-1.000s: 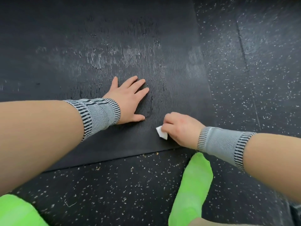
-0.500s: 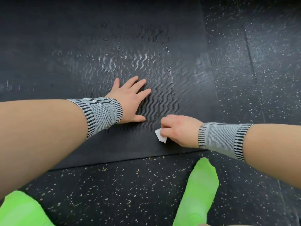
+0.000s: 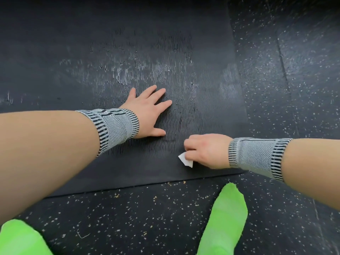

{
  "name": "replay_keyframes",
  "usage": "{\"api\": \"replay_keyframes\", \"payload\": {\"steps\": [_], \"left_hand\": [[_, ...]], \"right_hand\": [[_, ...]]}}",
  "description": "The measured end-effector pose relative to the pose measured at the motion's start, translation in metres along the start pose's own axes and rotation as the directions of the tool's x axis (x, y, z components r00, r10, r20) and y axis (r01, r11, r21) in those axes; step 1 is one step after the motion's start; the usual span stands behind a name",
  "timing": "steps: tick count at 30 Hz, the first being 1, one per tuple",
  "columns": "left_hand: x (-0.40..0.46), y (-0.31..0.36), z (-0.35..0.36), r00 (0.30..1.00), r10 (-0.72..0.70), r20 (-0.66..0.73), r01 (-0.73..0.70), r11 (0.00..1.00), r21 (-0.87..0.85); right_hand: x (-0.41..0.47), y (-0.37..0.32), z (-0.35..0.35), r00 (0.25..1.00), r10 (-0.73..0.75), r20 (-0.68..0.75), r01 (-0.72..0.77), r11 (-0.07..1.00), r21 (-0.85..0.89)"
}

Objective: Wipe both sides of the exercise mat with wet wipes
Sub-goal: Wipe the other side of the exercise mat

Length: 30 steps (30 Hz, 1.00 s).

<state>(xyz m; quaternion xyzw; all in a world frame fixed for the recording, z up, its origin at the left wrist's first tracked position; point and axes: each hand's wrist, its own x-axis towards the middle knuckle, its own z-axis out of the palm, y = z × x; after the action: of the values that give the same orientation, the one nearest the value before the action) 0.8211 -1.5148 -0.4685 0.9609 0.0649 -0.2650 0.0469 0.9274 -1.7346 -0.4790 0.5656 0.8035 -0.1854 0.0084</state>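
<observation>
Change record: right hand with wipe, near edge of mat

Right hand (image 3: 207,150), fingers curled round the white wet wipe (image 3: 186,159), now sits a little farther out from the left hand's (image 3: 147,112) thumb than one second ago, the gap of ribbed mat (image 3: 211,100) between them wider. Knuckles now turn more toward the left hand; the wipe's exposed corner pokes out below the fingers on the near side. Right forearm now lies flatter across the view. The view frames slightly more of the green-socked feet (image 3: 225,218).
</observation>
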Motion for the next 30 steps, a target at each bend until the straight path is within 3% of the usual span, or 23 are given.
{"api": "replay_keyframes", "payload": {"steps": [2, 5, 6, 8, 11, 13, 15, 18, 19, 21, 23, 25, 27, 30], "left_hand": [[0.001, -0.001, 0.002, 1.0, -0.012, 0.016, 0.013, 1.0, -0.016], [0.0, -0.001, 0.002, 0.999, -0.021, 0.043, 0.023, 0.999, -0.044], [0.0, 0.0, 0.001, 0.999, -0.022, 0.048, 0.024, 0.998, -0.051], [0.002, -0.001, -0.003, 0.998, -0.023, 0.052, 0.026, 0.998, -0.061], [0.003, -0.005, -0.007, 0.999, -0.012, 0.036, 0.015, 0.998, -0.058], [0.004, -0.005, -0.009, 1.0, -0.009, 0.014, 0.009, 0.998, -0.058], [0.005, -0.005, -0.01, 1.0, -0.014, 0.0, 0.014, 0.998, -0.068], [0.008, -0.003, -0.015, 0.999, -0.021, -0.028, 0.019, 0.997, -0.081], [0.01, -0.003, -0.017, 0.999, -0.019, -0.04, 0.016, 0.997, -0.081], [0.014, -0.005, -0.018, 0.998, -0.018, -0.064, 0.013, 0.997, -0.074], [0.016, -0.007, -0.016, 0.997, -0.033, -0.074, 0.028, 0.998, -0.064], [0.019, -0.01, -0.014, 0.997, -0.071, -0.043, 0.068, 0.996, -0.06], [0.023, -0.014, -0.012, 0.994, -0.107, -0.003, 0.106, 0.992, -0.067], [0.026, -0.019, -0.012, 0.992, -0.124, 0.036, 0.126, 0.99, -0.068]], "right_hand": [[0.013, 0.02, -0.007, 0.994, 0.092, -0.062, -0.091, 0.996, 0.006], [0.03, 0.048, -0.022, 0.913, 0.349, -0.211, -0.346, 0.937, 0.054], [0.029, 0.049, -0.024, 0.903, 0.367, -0.222, -0.364, 0.93, 0.058], [0.016, 0.039, -0.018, 0.947, 0.256, -0.193, -0.252, 0.967, 0.043], [-0.004, 0.02, -0.01, 0.999, 0.047, -0.003, -0.047, 0.998, -0.044], [-0.003, 0.031, -0.014, 0.998, 0.023, 0.058, -0.019, 0.997, -0.068], [0.014, 0.054, -0.022, 0.994, 0.107, -0.025, -0.109, 0.992, -0.066], [0.032, 0.085, -0.037, 0.905, 0.374, -0.202, -0.376, 0.926, 0.031], [0.03, 0.085, -0.037, 0.904, 0.366, -0.22, -0.368, 0.929, 0.035], [0.013, 0.067, -0.03, 0.963, 0.189, -0.193, -0.192, 0.981, 0.005], [-0.006, 0.043, -0.018, 0.998, 0.006, -0.07, -0.008, 1.0, -0.029], [-0.014, 0.04, -0.016, 0.998, -0.052, 0.028, 0.053, 0.998, -0.04], [-0.005, 0.063, -0.021, 1.0, 0.01, -0.011, -0.01, 0.998, -0.057], [0.018, 0.102, -0.036, 0.937, 0.274, -0.218, -0.281, 0.96, -0.001]]}}
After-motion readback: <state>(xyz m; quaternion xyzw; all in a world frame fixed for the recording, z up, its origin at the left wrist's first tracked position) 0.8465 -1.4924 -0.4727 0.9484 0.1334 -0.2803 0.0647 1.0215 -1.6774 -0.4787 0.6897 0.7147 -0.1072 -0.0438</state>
